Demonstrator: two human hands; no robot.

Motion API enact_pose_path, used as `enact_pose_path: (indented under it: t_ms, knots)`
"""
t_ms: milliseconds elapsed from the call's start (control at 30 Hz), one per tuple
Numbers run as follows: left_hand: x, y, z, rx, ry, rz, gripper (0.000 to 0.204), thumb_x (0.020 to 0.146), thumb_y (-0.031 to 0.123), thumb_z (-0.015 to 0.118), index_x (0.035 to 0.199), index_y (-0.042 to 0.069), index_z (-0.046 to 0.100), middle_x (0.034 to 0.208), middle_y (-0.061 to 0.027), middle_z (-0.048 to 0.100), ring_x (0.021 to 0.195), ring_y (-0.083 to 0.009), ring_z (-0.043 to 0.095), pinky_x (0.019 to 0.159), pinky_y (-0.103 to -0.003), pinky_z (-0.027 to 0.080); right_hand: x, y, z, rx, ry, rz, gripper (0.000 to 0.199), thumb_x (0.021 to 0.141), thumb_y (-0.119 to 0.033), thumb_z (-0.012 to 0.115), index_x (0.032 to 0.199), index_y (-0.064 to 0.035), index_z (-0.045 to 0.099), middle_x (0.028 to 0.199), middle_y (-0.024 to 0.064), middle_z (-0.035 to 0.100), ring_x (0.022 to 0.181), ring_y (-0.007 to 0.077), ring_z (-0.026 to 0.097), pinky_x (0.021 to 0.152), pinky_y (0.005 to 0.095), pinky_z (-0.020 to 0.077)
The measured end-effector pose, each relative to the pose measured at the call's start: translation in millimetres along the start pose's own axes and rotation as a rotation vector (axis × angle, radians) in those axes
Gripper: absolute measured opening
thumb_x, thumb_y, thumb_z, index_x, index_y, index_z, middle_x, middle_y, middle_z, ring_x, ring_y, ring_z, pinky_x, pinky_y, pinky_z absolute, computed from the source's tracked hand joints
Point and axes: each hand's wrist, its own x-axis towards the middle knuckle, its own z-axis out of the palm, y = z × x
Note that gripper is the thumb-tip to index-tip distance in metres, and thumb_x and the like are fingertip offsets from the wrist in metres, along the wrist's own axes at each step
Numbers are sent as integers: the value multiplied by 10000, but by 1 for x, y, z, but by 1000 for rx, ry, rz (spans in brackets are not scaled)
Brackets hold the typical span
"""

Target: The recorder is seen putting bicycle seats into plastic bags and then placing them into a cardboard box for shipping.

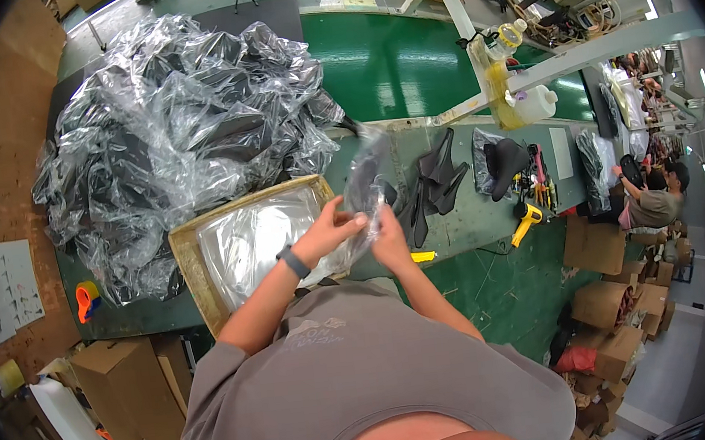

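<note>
Left hand (334,228)'s grip is half-spreading, hold unclear; right hand (389,242) is pinching clear bag (366,182), hovering near tabletop (477,217)'s front edge. Probably bagging; next move is likely calling for straightening plastic.

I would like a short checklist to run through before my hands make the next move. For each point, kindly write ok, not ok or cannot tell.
1. Left hand at the clear bag: ok, the thumb is against it.
2. Right hand at the bag: ok, the fingers are at its near end.
3. Bag's contents fully inside: cannot tell, the picture is blurred there.
4. Open box has clear plastic in it: ok.
5. Heap of wrapped dark pieces tidy: not ok, they lie jumbled.
6. Yellow pistol-shaped tool apart from the bag: ok.
</note>
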Motion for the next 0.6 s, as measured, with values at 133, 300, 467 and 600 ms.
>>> enact_pose_path:
  t_ms: [133, 300, 467, 600]
  knots:
    - [108, 64, -45, -139, 141, 161, 453, 1033, 159, 694, 1437, 7, 556, 1166, -105, 720, 990, -205, 722, 772, -362, 612, 58, -65, -3, -236, -9, -308, 339, 1051, -78, 622, 1376, 1, 678, 1457, 201, 624, 1388, 345, 579, 1179, 394, 432]
    - [249, 180, -216, -401, 430, 454, 202, 1038, 101, 643, 1225, 33, 608, 992, -112, 731, 748, -209, 695, 635, -363, 579, 182, 2, -20, -79, 71, -8, 483, 1085, -164, 640, 1534, -13, 542, 1408, 182, 672, 1310, 277, 658, 1083, 423, 542]
    - [272, 196, -255, -528, 861, 634, 595, 1041, 86, 685, 1550, 33, 381, 1212, -147, 692, 1016, -220, 702, 887, -384, 606, 317, 96, -10, -433, 25, -103, 831, 958, -273, 806, 1638, -29, 397, 1524, 267, 573, 1399, 388, 594, 1133, 493, 512]
    - [226, 109, -155, -382, 686, 416, 592, 1040, 165, 698, 1546, 32, 422, 1252, -130, 709, 1042, -207, 702, 867, -354, 590, 395, 133, 11, -701, 46, -403, 1034, 863, -339, 883, 1678, -53, 315, 1531, 284, 547, 1381, 453, 579, 1135, 523, 506]
